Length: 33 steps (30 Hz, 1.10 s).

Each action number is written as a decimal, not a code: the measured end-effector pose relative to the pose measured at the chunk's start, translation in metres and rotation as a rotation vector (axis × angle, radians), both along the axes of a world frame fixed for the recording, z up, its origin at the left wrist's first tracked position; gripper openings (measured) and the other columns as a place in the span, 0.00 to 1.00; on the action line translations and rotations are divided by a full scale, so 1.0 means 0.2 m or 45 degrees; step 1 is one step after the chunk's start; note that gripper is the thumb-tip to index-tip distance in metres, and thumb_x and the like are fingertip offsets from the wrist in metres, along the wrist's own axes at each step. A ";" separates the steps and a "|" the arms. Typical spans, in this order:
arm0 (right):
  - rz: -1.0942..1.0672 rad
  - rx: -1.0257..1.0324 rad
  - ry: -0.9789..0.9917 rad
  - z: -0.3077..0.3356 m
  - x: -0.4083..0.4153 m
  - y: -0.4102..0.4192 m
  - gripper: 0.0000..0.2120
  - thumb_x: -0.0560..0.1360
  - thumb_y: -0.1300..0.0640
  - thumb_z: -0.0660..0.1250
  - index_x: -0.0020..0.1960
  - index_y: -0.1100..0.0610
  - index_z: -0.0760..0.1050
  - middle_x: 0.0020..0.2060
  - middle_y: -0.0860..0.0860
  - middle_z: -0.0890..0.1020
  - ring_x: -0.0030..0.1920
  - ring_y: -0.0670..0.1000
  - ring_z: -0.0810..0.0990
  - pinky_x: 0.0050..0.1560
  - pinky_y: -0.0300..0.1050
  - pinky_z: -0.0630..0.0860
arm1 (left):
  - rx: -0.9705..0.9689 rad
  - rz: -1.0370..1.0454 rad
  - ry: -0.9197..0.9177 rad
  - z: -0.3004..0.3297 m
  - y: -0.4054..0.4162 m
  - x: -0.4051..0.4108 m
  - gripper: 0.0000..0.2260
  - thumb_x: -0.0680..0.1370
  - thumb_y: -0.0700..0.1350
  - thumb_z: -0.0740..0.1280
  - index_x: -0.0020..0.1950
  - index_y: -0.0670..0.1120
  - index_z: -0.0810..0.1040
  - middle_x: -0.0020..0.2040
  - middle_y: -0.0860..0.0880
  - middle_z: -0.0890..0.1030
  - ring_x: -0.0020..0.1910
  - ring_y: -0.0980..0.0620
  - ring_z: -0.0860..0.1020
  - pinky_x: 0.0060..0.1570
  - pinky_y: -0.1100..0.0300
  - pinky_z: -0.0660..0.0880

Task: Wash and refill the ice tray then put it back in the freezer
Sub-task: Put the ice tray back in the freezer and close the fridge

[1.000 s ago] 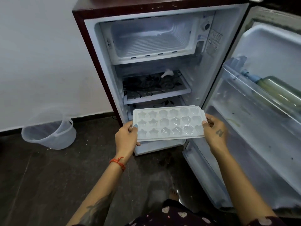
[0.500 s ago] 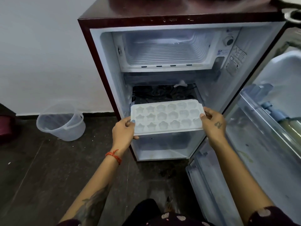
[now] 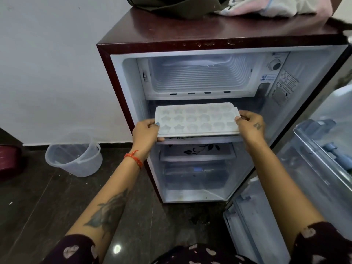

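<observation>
**Ice tray held level at the open fridge**

Dark floor tiles (image 3: 38, 202) meet a white wall, where a clear plastic bucket (image 3: 74, 155) stands at the left. Next comes the left hand (image 3: 145, 133), pinching the ice tray (image 3: 197, 119) by its short edge. That tray hangs just below the freezer compartment (image 3: 200, 77). Its other end sits pinched in the right hand (image 3: 251, 126), beside the open door (image 3: 314, 159).

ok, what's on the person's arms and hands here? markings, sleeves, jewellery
Left hand: blue nail polish, red thread bracelet at the wrist, dark tattoo on the forearm. Right hand: small dark tattoo on its back. Sleeves are dark maroon with pale heart prints.
</observation>
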State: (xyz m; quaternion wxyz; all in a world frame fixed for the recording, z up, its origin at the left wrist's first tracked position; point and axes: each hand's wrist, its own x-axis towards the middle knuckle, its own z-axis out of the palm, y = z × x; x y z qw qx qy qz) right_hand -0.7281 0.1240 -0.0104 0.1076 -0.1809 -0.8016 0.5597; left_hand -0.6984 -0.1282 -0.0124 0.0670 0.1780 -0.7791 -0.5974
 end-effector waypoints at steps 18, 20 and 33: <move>-0.080 0.065 0.064 0.15 -0.58 -0.05 0.12 0.75 0.64 0.63 0.54 0.72 0.75 0.55 0.64 0.80 0.56 0.59 0.79 0.41 0.38 0.71 | 0.238 0.103 0.124 0.13 -0.02 -0.59 0.12 0.76 0.30 0.61 0.37 0.43 0.73 0.42 0.46 0.76 0.31 0.53 0.78 0.28 0.67 0.78; -0.080 0.124 0.039 0.16 -0.64 -0.05 0.11 0.75 0.63 0.63 0.50 0.72 0.75 0.54 0.64 0.80 0.57 0.60 0.78 0.40 0.44 0.70 | 0.249 0.114 0.137 0.14 0.00 -0.64 0.14 0.76 0.29 0.60 0.35 0.44 0.72 0.43 0.46 0.75 0.36 0.50 0.75 0.25 0.68 0.76; -0.082 0.276 0.044 0.13 -0.97 -0.05 0.10 0.77 0.63 0.61 0.54 0.63 0.78 0.51 0.57 0.81 0.55 0.55 0.79 0.50 0.44 0.75 | 0.192 0.195 0.082 0.08 0.05 -0.97 0.05 0.78 0.38 0.60 0.49 0.42 0.75 0.49 0.44 0.78 0.40 0.50 0.77 0.48 0.55 0.79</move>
